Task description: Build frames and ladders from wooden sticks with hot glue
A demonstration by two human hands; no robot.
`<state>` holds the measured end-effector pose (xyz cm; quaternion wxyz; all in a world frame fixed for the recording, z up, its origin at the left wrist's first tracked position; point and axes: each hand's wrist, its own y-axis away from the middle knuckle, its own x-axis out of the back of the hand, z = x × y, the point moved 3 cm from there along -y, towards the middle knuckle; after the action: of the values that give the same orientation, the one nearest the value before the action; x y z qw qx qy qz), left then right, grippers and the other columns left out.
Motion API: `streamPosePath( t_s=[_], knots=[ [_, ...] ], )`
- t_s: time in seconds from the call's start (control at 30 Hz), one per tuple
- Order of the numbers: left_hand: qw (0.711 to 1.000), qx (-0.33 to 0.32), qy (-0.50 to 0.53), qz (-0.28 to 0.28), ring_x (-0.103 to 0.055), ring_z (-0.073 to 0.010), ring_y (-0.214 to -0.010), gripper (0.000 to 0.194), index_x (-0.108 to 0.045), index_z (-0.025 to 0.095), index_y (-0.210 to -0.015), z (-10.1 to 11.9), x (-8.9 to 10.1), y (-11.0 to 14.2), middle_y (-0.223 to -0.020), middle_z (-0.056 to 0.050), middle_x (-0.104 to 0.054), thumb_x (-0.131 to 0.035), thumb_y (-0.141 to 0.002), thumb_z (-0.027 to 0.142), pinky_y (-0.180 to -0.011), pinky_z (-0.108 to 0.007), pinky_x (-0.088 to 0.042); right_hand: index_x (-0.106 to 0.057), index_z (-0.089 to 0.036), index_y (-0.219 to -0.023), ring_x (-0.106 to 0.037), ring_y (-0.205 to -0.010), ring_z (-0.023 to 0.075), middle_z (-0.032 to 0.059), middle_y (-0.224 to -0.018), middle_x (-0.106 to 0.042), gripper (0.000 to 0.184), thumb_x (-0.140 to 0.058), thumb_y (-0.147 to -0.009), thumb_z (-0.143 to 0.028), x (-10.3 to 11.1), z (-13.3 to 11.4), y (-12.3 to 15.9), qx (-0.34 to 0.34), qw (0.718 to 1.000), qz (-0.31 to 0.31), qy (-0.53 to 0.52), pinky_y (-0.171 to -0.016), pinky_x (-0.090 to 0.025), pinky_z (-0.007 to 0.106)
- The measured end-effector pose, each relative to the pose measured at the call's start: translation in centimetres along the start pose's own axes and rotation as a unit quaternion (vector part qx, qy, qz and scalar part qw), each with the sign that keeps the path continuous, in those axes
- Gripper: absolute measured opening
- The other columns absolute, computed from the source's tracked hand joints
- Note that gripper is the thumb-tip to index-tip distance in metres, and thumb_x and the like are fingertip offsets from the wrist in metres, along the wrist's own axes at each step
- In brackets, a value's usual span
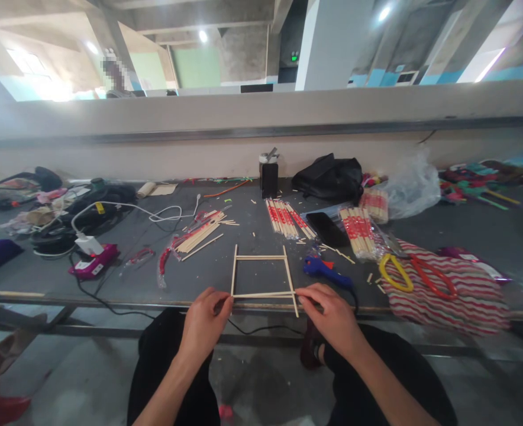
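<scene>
A square frame of thin wooden sticks (262,258) lies on the grey table (244,236) near its front edge. My left hand (206,325) pinches the frame's near left corner, fingers closed on the stick ends. My right hand (330,313) pinches the near right corner in the same way. A blue glue gun (322,270) lies just right of the frame, close to my right hand.
Packs of red-wrapped chopsticks (286,218), a black phone (328,228), loose sticks (199,235), a striped bag with scissors (443,284), a black bag (330,174), a dark cup (269,174), cables and a pink device (93,260) crowd the table. A concrete wall runs behind.
</scene>
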<state>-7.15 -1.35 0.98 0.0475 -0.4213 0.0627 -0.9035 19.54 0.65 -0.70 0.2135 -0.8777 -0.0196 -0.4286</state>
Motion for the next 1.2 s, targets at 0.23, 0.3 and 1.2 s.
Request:
streamPosePath(
  t_s=[0.23,0.3,1.2],
  knots=[
    [1.000,0.008,0.008,0.003,-0.056,-0.0134,-0.066,0.028,-0.071,0.022,-0.085,-0.2,-0.1,0.2,-0.074,-0.001,-0.060,-0.047,-0.087,0.037,-0.062,-0.025,-0.038,-0.067,-0.025,-0.094,-0.060,-0.087,0.0183,0.0014,-0.089,-0.067,0.019,-0.049,-0.089,-0.024,-0.1,-0.1,0.4,-0.001,1.000,0.003,-0.005,-0.080,-0.044,0.032],
    [1.000,0.011,0.006,0.003,-0.056,-0.0135,-0.066,0.027,-0.071,0.022,-0.085,-0.1,-0.2,0.3,-0.074,-0.001,-0.060,-0.048,-0.087,0.037,-0.063,-0.025,-0.039,-0.068,-0.025,-0.092,-0.060,-0.087,0.0182,0.0011,-0.088,-0.067,0.018,-0.050,-0.088,-0.024,-0.1,-0.2,0.4,-0.003,1.000,0.006,-0.004,-0.080,-0.045,0.031],
    [0.998,0.028,-0.057,0.001,-0.060,-0.0147,-0.074,0.018,-0.065,0.020,-0.081,0.9,-0.3,0.0,-0.078,-0.001,-0.061,-0.052,-0.084,0.033,-0.063,-0.024,-0.040,-0.061,-0.020,-0.092,-0.057,-0.083,0.0209,0.0046,-0.085,-0.064,0.016,-0.058,-0.083,-0.032,-0.7,-2.3,0.9,-0.022,0.993,0.030,0.108,-0.077,-0.043,0.033]
  ],
)
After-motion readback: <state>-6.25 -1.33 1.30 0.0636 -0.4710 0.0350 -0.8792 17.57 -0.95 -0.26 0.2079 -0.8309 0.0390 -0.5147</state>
